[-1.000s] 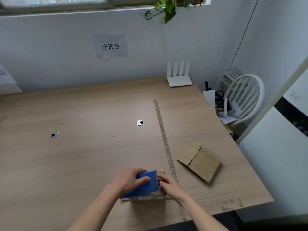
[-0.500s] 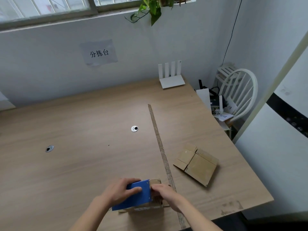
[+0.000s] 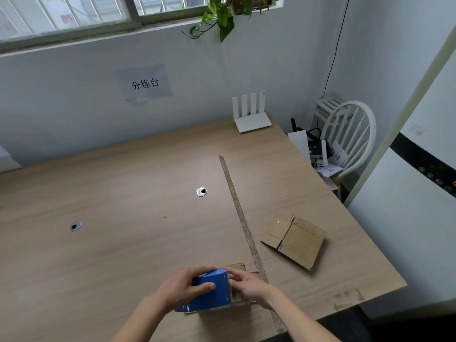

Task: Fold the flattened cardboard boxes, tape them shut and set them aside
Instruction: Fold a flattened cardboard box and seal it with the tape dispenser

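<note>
Near the table's front edge my left hand [image 3: 183, 288] grips a blue tape dispenser [image 3: 209, 293] that sits on top of a small cardboard box [image 3: 238, 267]. Most of that box is hidden under the dispenser and my hands. My right hand [image 3: 249, 283] rests on the box just right of the dispenser, fingers curved against the cardboard near the dispenser's front end. A flattened cardboard box [image 3: 294, 239] lies on the table to the right, untouched.
The wooden table [image 3: 123, 206] has a long strip of worn tape [image 3: 240, 218] running front to back and two round cable holes [image 3: 201, 191]. A white router [image 3: 250, 116] stands at the back right. A white chair [image 3: 345, 141] with clutter is beside the table's right edge.
The head camera has tilted upward, showing more window and wall. Both hands stay on the dispenser and box, and the dispenser has tipped slightly more upright.
</note>
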Demonstrator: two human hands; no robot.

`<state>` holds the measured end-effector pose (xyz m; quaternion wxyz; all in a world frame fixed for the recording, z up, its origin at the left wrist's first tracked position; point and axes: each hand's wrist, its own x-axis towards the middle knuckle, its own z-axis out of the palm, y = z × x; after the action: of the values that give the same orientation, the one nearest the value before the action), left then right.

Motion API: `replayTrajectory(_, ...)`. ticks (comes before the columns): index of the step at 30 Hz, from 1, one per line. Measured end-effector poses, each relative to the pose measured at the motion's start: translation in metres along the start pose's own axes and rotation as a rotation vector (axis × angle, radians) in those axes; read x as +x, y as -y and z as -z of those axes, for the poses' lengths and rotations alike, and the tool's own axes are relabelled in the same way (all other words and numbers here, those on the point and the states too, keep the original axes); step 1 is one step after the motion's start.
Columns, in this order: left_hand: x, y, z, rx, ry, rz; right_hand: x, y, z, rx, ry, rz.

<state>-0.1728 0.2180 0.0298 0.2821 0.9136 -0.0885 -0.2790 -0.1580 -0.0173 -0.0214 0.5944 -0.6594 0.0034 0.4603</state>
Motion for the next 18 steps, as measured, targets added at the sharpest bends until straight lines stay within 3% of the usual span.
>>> replayTrajectory(4, -0.006, 0.003, 0.000, 0.016, 0.017, -0.015, -0.005, 0.001, -0.005, -0.016, -0.010, 0.001)
replayTrajectory(9, -0.010, 0.000, 0.003, 0.116, 0.008, -0.007, -0.005, -0.005, -0.008, -0.088, -0.181, 0.033)
replayTrajectory(15, 0.000, -0.003, 0.011, 0.398, -0.033, 0.071, -0.009, -0.033, 0.001, 0.101, -0.494, 0.019)
replayTrajectory(18, 0.008, -0.010, 0.004, 0.429, -0.042, 0.056, -0.010, -0.038, 0.003, 0.135, -0.559, -0.055)
